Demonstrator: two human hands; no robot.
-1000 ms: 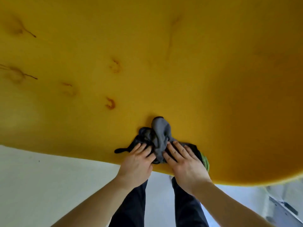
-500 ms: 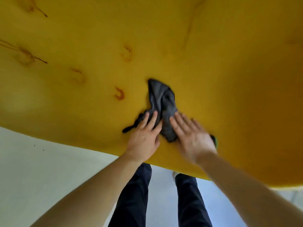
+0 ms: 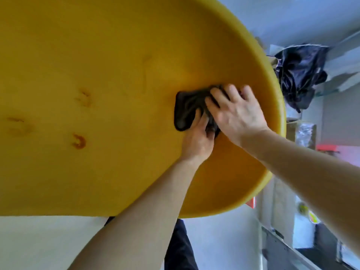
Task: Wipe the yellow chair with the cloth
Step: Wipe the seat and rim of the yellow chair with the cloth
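Observation:
The yellow chair (image 3: pixel 120 61) fills most of the view, a broad smooth shell with a rounded rim on the right. A dark grey cloth (image 3: pixel 187 110) lies bunched on its surface near that right rim. My left hand (image 3: pixel 198 139) presses on the cloth's lower part with fingers curled into it. My right hand (image 3: pixel 235 114) lies flat over the cloth's right side, fingers spread toward the rim. Much of the cloth is hidden under both hands.
Several brown marks (image 3: pixel 78 141) dot the chair's left half. A black plastic bag (image 3: pixel 300 75) hangs just beyond the rim at upper right. Shelving with boxes (image 3: pixel 303 133) stands to the right. Pale floor (image 3: pixel 39 242) and my dark trousers (image 3: pixel 179 248) show below.
Both hands have pushed the cloth across the chair, from near its front edge up and to the right, close to the rim. The view has swung right, bringing the bag and shelving into sight.

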